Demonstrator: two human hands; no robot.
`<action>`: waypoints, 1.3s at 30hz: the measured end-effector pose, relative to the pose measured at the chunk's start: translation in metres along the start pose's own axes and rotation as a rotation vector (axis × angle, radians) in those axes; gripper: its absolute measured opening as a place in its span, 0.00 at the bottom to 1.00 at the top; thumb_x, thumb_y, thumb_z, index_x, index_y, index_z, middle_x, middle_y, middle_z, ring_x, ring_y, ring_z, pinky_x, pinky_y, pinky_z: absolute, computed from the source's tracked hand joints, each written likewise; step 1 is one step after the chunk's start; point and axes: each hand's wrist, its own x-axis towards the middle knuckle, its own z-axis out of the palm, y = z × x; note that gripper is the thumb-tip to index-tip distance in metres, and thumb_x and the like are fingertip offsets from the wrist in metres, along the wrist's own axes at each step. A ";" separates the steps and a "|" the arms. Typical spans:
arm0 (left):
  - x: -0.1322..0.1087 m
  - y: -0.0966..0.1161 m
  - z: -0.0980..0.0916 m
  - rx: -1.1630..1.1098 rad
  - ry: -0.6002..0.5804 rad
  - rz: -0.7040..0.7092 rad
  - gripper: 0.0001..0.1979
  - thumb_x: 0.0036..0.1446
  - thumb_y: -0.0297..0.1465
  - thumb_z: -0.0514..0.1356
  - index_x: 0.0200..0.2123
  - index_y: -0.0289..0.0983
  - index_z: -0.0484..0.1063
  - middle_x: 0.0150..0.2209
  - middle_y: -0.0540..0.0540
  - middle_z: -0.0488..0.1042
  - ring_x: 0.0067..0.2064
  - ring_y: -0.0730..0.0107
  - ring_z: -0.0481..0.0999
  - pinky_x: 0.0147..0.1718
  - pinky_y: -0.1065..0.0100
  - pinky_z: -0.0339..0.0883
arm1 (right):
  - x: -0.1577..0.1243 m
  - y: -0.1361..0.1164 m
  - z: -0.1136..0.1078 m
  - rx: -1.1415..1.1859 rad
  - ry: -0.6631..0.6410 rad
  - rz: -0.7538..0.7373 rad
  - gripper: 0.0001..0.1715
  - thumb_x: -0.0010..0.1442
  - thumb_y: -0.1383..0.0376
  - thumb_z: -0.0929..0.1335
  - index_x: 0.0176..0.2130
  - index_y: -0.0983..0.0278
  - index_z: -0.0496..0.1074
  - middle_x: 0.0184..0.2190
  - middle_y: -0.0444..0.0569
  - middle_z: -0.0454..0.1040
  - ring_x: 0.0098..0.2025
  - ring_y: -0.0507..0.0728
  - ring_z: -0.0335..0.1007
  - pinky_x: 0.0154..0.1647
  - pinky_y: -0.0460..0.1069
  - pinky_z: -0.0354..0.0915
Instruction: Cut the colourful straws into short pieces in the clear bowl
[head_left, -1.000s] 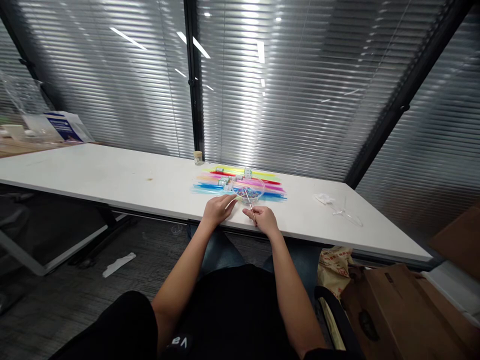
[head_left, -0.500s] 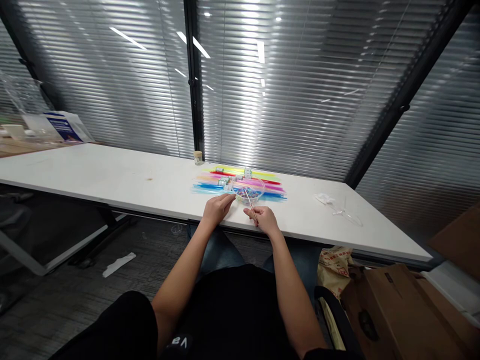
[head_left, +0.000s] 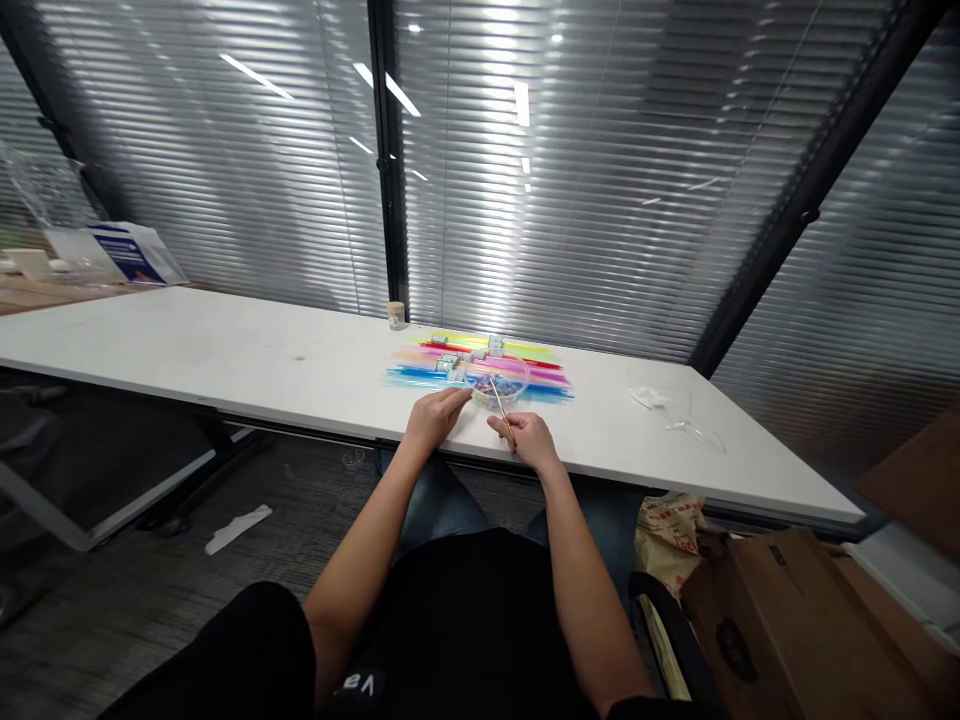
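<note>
Beyond the left fingertips lie coloured straws (head_left: pixel 412 378). The left hand (head_left: pixel 435 417) rests flat, fingers loose and gripping nothing, tips at the near rim of a clear bowl (head_left: pixel 527 375) of beads (head_left: pixel 504 385). 1 thin stick (head_left: pixel 499 405) slants from the beads back into the pinching fingers of the right hand (head_left: pixel 526 438). Steadying that rim and keeping the stick shallow should avoid spills.

Table (head_left: pixel 225 360): white top, smooth, matt with a faint sheen. Bowl (head_left: pixel 519 371): clear plastic, glossy. Strips (head_left: pixel 420 377): translucent coloured plastic, smooth and glossy. Thin rod (head_left: pixel 499 402) in the right hand (head_left: pixel 532 440): smooth; material cannot be told. Box (head_left: pixel 787 620): brown cardboard, matt. Floor (head_left: pixel 150 590): grey carpet, rough. Blinds (head_left: pixel 600 200): smooth slats, reflective.
</note>
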 end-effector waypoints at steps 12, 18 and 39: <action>0.000 -0.001 0.001 -0.006 0.018 0.024 0.12 0.63 0.27 0.53 0.46 0.38 0.73 0.39 0.46 0.79 0.37 0.69 0.78 0.34 0.72 0.69 | 0.000 0.001 0.000 -0.001 0.000 0.000 0.32 0.54 0.42 0.64 0.14 0.62 0.60 0.11 0.41 0.61 0.20 0.52 0.63 0.29 0.46 0.58; 0.000 -0.001 0.001 -0.014 0.008 0.017 0.12 0.64 0.29 0.51 0.46 0.39 0.73 0.39 0.45 0.79 0.37 0.69 0.78 0.34 0.72 0.70 | 0.001 0.001 0.000 -0.025 -0.004 -0.012 0.32 0.55 0.42 0.63 0.14 0.62 0.60 0.11 0.42 0.62 0.21 0.53 0.64 0.28 0.46 0.58; -0.001 0.001 0.004 0.043 0.006 -0.047 0.11 0.64 0.32 0.53 0.44 0.38 0.73 0.38 0.45 0.79 0.37 0.68 0.79 0.34 0.72 0.70 | -0.001 -0.002 -0.001 -0.004 0.008 0.017 0.33 0.56 0.41 0.62 0.15 0.61 0.60 0.12 0.42 0.63 0.20 0.53 0.63 0.26 0.46 0.57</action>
